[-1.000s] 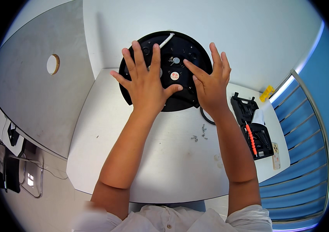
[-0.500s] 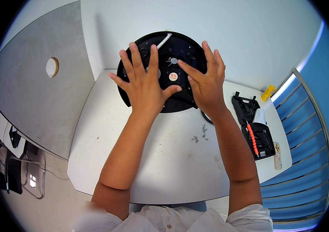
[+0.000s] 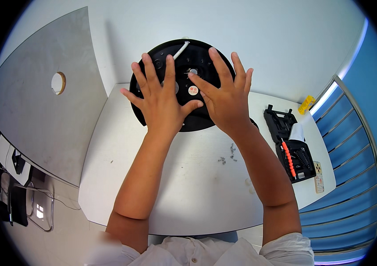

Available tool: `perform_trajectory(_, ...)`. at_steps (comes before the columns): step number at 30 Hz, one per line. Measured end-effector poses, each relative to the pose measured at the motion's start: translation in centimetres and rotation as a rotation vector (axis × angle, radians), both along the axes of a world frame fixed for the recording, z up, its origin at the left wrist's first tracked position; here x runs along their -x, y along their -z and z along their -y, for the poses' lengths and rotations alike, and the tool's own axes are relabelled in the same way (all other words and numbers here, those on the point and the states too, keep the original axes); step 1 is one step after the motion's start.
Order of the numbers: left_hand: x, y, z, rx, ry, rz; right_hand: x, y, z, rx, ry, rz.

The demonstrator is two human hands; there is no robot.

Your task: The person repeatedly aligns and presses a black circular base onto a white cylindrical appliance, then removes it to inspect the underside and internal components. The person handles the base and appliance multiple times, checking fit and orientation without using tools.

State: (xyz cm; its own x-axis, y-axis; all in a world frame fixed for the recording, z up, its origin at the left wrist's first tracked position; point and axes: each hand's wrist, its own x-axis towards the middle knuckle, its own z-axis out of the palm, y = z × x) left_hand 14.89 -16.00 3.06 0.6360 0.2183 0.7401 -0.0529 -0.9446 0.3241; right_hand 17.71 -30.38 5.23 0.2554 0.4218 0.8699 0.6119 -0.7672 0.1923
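A round black plastic housing, open toward me, sits at the far side of the white table. My left hand is spread flat over its left half, gripping nothing. Over the right half, my right hand has its fingers apart, and its index fingertip is at a small round metal part. Whether it touches that part I cannot tell. Between the hands shows a round white sticker with red print. A white cable runs to the housing's far rim. My hands hide much of the inside.
Several loose screws lie on the table. At right are an open black tool case with an orange flexible shaft, a yellow object and a pale remote control. A metal railing borders the right side; a grey panel stands left.
My right hand has shifted left across the housing, its fingers spreading wider. The left hand stays spread in nearly the same place. The whole view has shifted slightly.
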Motion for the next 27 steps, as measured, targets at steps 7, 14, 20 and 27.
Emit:
perform_trajectory(7,-0.1,0.1,0.1,-0.005,-0.004,0.007,-0.1,0.3,0.2,0.012,0.045,0.010)
perform_trajectory(14,0.0,0.2,-0.1,-0.004,0.006,0.021,-0.1,0.2,0.0,0.013,0.040,0.010)
perform_trajectory(20,-0.3,0.2,0.0,-0.012,-0.005,0.015,0.8,-0.2,0.4,-0.017,0.038,-0.055)
perform_trajectory(27,-0.4,0.6,-0.4,-0.020,-0.008,0.078,4.4,-3.9,7.4,-0.453,-0.376,-0.241)
